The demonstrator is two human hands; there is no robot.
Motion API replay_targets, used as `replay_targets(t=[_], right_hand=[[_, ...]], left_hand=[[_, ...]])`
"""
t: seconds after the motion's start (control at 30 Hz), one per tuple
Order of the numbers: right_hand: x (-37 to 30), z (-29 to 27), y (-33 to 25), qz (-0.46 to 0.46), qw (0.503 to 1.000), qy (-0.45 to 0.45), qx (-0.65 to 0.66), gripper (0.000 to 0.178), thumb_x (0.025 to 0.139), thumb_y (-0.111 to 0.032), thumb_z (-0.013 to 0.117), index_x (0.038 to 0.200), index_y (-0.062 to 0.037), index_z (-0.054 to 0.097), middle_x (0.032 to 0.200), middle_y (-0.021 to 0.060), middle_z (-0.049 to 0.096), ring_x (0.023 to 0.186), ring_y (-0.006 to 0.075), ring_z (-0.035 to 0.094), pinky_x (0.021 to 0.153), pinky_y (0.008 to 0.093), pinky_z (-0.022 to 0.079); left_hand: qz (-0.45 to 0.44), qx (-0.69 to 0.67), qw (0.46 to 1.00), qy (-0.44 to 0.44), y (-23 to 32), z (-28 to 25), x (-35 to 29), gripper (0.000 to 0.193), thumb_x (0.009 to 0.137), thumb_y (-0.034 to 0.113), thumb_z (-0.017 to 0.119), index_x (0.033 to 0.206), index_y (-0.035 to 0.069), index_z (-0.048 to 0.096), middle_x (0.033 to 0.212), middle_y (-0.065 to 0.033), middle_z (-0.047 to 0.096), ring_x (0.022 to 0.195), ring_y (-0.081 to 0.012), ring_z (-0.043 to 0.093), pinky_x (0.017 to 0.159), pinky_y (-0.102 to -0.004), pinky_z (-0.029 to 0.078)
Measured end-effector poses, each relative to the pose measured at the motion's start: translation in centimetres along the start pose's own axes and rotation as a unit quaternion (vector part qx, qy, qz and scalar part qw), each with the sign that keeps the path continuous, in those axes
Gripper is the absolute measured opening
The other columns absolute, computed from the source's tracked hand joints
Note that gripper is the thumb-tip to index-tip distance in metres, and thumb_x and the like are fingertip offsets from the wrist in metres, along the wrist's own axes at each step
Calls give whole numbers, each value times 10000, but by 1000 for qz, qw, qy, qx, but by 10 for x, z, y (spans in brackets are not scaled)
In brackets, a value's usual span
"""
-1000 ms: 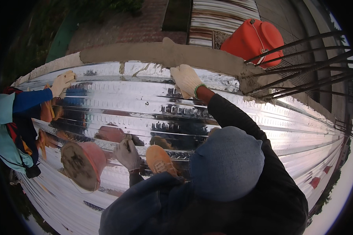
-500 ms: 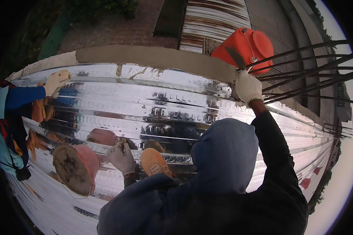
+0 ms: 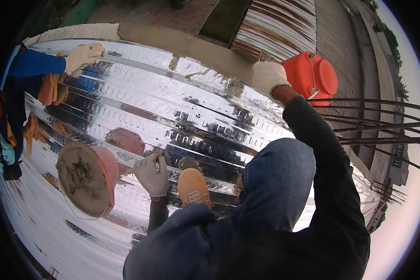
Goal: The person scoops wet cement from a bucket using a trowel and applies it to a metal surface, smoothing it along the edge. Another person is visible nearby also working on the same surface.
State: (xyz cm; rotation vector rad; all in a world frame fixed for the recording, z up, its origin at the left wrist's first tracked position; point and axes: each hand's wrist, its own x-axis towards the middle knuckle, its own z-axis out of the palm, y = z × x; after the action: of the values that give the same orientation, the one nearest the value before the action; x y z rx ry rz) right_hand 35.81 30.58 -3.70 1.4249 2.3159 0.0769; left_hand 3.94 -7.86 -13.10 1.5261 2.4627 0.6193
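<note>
My right hand (image 3: 269, 77), in a white knit glove, is closed at the wet-looking mortar strip (image 3: 186, 45) along the far edge of the shiny ribbed metal sheets. The trowel it gripped a moment ago is hidden behind the glove now. My left hand (image 3: 152, 175), in a greyish glove, is low over the metal, fingers curled; what they hold, if anything, I cannot make out. To its left stands a pink-red bucket (image 3: 108, 170) full of grey mortar (image 3: 80, 171), with a wire handle. An orange-red plastic container (image 3: 305, 74) with a wire handle appears just beyond my right hand.
A co-worker's gloved hand (image 3: 84, 57) rests on the metal at the far left, below a blue sleeve. Several steel bars (image 3: 378, 116) jut in from the right. My orange shoe (image 3: 193, 186) stands on the sheets. Past the edge lies a lower corrugated roof (image 3: 280, 28).
The view has turned, shifting the scene. My right hand has moved left along the mortar strip, and the trowel blade has gone out of sight. My left hand stays by the bucket.
</note>
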Motion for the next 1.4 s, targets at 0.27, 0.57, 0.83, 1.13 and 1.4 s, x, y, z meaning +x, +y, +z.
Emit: replay_targets(t=[0.27,0.57,0.83,1.13,1.4], right_hand=[[86,-36,-77,-133,985,106,7,213,912,-197,755,1000,-72,904,939,221,855,863,397,858,697,552,657],[41,-26,83,-87,984,-45,-146,273,962,-223,703,1057,-27,867,974,224,844,926,463,829,801,585,655],[-62,29,187,38,941,-278,-189,347,907,-126,748,1219,-43,875,1163,247,861,1113,435,849,871,610,663],[-83,17,127,37,999,-9,3,288,946,-210,678,1035,-5,860,968,256,833,900,458,832,760,584,652],[-217,45,24,174,785,37,593,445,1116,-368,578,1244,35,718,987,232,776,908,384,778,882,518,597]], left_hand=[[2,19,1000,2,0,-3,-1,158,1008,239,798,1028,84,816,976,-134,805,1000,-383,714,1021,-527,492],[16,7,1000,16,2,1,1,152,1016,253,802,1010,102,819,948,-111,795,979,-362,706,992,-513,491],[40,19,998,34,0,3,-1,150,1015,253,803,1056,117,852,967,-102,807,979,-348,714,992,-508,499],[32,43,998,15,0,14,-6,211,1037,247,778,1100,58,849,1010,-142,815,1027,-382,715,975,-532,525],[33,15,999,-6,20,0,-7,272,1070,251,706,1025,16,834,930,-204,799,853,-409,710,851,-533,546]])
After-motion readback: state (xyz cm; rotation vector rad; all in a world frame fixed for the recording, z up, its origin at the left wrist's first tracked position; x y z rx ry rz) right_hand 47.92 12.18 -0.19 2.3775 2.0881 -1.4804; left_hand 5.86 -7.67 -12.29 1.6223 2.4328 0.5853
